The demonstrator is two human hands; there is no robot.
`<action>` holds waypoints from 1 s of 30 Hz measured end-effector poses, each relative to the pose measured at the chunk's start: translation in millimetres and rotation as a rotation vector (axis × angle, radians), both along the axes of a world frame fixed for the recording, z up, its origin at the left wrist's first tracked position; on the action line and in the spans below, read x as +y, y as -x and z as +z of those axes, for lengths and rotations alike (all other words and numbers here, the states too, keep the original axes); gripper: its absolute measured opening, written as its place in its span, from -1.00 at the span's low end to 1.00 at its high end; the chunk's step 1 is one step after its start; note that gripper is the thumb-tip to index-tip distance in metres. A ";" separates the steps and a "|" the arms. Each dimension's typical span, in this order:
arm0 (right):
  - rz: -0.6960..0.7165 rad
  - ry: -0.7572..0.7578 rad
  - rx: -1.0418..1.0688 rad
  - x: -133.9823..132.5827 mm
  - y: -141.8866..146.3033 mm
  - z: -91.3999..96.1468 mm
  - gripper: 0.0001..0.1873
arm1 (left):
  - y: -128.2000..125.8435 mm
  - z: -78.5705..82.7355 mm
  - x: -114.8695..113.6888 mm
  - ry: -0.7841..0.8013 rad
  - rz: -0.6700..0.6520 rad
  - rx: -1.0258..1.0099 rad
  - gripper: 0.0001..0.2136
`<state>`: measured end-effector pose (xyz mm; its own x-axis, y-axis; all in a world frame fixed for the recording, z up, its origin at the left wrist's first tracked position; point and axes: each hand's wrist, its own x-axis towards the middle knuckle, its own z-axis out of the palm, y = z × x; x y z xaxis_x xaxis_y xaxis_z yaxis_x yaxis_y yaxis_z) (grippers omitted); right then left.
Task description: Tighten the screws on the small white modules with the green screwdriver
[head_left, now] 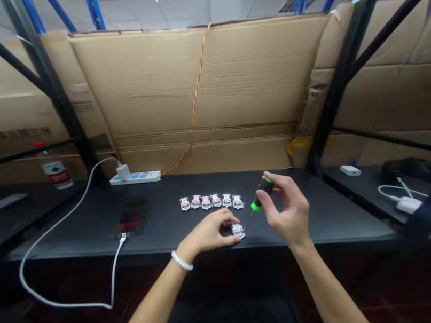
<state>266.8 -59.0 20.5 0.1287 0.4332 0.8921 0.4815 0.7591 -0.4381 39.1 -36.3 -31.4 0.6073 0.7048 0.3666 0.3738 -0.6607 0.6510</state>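
Near the front edge of the black table, my left hand (214,230) has its thumb and fingers closed around a small white and purple part (237,229), which rests on the tabletop. A screwdriver (262,194) with a black and green handle is gripped in my right hand (287,207). Its thin shaft slants down to the left, and the tip is at the right side of that part; whether it touches cannot be made out. Behind my left hand, several similar small white and purple parts (206,203) stand in a row.
A white power strip (135,179) lies at the back left, with a charger (123,171) and white cable (30,248) looping past the front edge. A blurred-out item (132,217) lies left. Cardboard (196,88) walls the back; black posts (338,78) flank the table (329,214).
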 end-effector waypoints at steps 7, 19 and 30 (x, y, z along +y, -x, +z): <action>0.004 0.039 -0.004 -0.7 2.2 3.0 -0.60 | 0.3 -1.5 0.7 -0.008 0.004 0.003 -0.70; 0.029 0.085 -0.037 -5.6 -0.8 8.9 -0.60 | 0.4 -2.3 1.3 -0.004 -0.002 -0.007 -0.69; -0.047 0.031 -0.010 0.7 -0.9 4.8 -0.55 | 0.5 -1.1 1.2 -0.017 0.007 0.007 -0.69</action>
